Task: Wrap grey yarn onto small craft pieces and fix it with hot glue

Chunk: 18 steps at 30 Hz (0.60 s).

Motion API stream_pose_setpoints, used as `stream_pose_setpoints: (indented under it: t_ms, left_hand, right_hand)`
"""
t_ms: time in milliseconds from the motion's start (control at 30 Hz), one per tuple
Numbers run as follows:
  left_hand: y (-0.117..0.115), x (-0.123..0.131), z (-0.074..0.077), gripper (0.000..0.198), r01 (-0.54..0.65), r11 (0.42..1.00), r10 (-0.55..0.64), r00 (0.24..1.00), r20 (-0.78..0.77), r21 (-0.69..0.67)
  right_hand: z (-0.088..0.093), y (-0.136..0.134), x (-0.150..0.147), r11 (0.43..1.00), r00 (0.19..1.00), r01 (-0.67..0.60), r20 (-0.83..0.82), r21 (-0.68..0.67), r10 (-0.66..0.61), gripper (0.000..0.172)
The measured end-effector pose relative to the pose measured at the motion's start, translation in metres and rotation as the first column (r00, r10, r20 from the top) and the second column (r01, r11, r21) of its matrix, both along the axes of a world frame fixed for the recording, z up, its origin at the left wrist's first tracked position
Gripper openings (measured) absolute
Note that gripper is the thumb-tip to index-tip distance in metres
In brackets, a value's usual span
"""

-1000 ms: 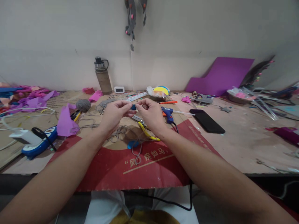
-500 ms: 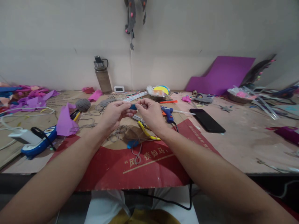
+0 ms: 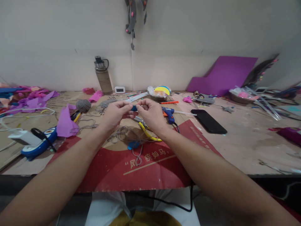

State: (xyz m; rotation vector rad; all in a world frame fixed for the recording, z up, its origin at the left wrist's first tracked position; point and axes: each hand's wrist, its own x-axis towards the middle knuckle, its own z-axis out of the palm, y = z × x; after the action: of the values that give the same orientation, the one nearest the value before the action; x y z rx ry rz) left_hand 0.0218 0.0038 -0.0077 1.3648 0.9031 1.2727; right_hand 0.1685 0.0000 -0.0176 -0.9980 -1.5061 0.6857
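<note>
A small blue piece (image 3: 134, 108), which looks like felt, is pinched between both hands above the table. My left hand (image 3: 117, 113) grips its left end with thumb and fingers, and my right hand (image 3: 151, 113) grips its right end. The fingers hide most of it. Below the hands, thin grey yarn (image 3: 119, 133) lies in loose loops. Another flat blue piece (image 3: 133, 145) rests on the red cardboard (image 3: 141, 175), with yarn across it. Yellow-handled pliers or scissors (image 3: 148, 133) lie under my right wrist; their kind is partly hidden.
A blue glue gun (image 3: 169, 115) and a black phone (image 3: 208, 121) lie to the right. On the left are a grey yarn ball (image 3: 83, 106), a purple felt strip (image 3: 67, 122) and a blue power strip (image 3: 39, 147). A bottle (image 3: 103, 77) stands by the wall.
Almost nothing differs. My fingers have shifted very slightly on the blue piece, and both hands stay in the same place.
</note>
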Motion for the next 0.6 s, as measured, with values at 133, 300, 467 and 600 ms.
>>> stream_pose_setpoints:
  t_ms: [133,300,467,600]
  left_hand:
    - [-0.0019,0.0001,0.0003,0.024,-0.002,0.999,0.002,1.000,-0.016,0.034]
    - [-0.0047,-0.0004,0.0040,0.020,-0.062,0.986,0.092,0.976,-0.200,0.153]
    - [-0.0038,-0.0013,0.0044,0.016,-0.065,0.969,0.126,0.960,-0.250,0.236]
    - [-0.0022,-0.0017,0.0027,0.019,-0.006,0.986,0.033,0.987,-0.155,0.166]
  right_hand:
    - [0.0000,-0.0016,0.0000,0.999,0.999,0.019,0.030,0.032,-0.020,0.010]
    - [0.0009,-0.0044,0.0002,0.997,0.995,0.038,0.092,0.062,-0.044,0.011]
    - [-0.0003,-0.0050,0.0009,0.994,0.982,0.059,0.171,0.090,-0.074,0.010]
    - [-0.0013,-0.0040,0.0019,0.985,0.965,0.086,0.233,0.152,-0.120,0.009]
